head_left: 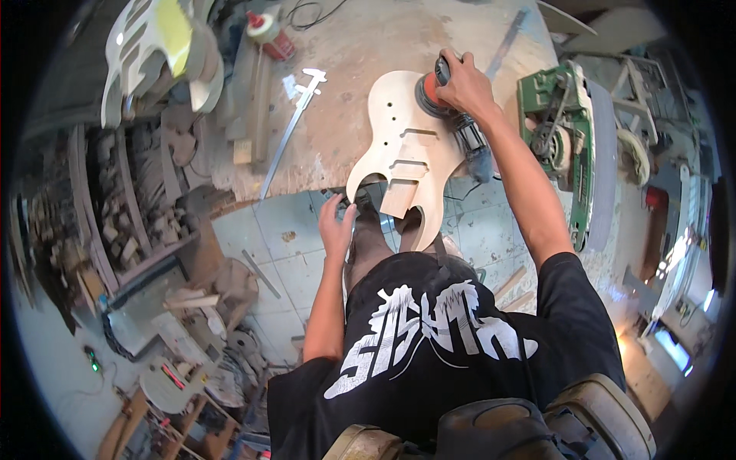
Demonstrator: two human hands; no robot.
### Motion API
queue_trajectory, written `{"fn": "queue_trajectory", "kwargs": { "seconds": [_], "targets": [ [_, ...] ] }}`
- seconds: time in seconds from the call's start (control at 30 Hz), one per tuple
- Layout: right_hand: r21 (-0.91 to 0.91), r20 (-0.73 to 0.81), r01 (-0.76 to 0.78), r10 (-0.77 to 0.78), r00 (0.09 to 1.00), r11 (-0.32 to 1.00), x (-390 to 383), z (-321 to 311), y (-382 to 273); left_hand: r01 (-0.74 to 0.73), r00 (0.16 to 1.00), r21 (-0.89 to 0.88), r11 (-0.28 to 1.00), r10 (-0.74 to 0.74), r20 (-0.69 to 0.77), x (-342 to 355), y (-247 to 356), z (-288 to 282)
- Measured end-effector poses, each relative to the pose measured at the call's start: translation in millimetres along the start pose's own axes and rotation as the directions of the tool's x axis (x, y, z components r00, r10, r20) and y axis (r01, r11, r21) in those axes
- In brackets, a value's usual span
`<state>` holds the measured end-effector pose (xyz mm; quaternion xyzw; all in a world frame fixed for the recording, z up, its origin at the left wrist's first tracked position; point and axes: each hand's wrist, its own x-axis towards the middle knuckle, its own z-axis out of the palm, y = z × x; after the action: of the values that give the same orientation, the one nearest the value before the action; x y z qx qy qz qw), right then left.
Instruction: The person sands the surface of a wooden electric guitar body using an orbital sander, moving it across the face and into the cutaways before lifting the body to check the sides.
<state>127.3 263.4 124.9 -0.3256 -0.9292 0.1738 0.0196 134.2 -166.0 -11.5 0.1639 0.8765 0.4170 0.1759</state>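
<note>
Pale wooden guitar body (402, 147) appears mid-sanding, right hand (465, 86) gripping round red-and-black sander (431, 92), left hand (337, 225), fingers apart, next pass likely needing even pressure.

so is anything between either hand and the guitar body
Yes, for the right hand: the sander it grips sits between it and the guitar body, at its upper right edge. Nothing visible stands between the left hand and the left horn.

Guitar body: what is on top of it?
A power sander, held in the right hand, sits on the guitar body at its far right; the surface under the sander is covered.
</note>
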Motion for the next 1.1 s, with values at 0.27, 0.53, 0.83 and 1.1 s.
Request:
{"fn": "queue_trajectory", "kwargs": {
  "seconds": [0.27,0.53,0.83,1.1],
  "targets": [
    [-0.008,0.126,0.384,-0.381,0.916,0.923,-16,17,-72,0.342,0.928,-0.421,0.84,-0.374,0.008,-7,25,29],
    [-0.03,0.366,0.565,-0.518,0.774,0.824,-64,20,-107,0.528,0.808,-0.766,0.366,-0.494,0.321,-3,6,31],
    [-0.015,0.41,0.718,-0.651,0.639,0.696,-98,36,-160,0.453,0.809,-0.889,-0.065,-0.389,0.44,-7,-19,39],
    [-0.024,0.562,0.785,-0.641,0.523,0.619,-120,43,-191,0.412,0.821,-0.898,-0.154,-0.364,0.439,-11,-19,45]
  ]
}}
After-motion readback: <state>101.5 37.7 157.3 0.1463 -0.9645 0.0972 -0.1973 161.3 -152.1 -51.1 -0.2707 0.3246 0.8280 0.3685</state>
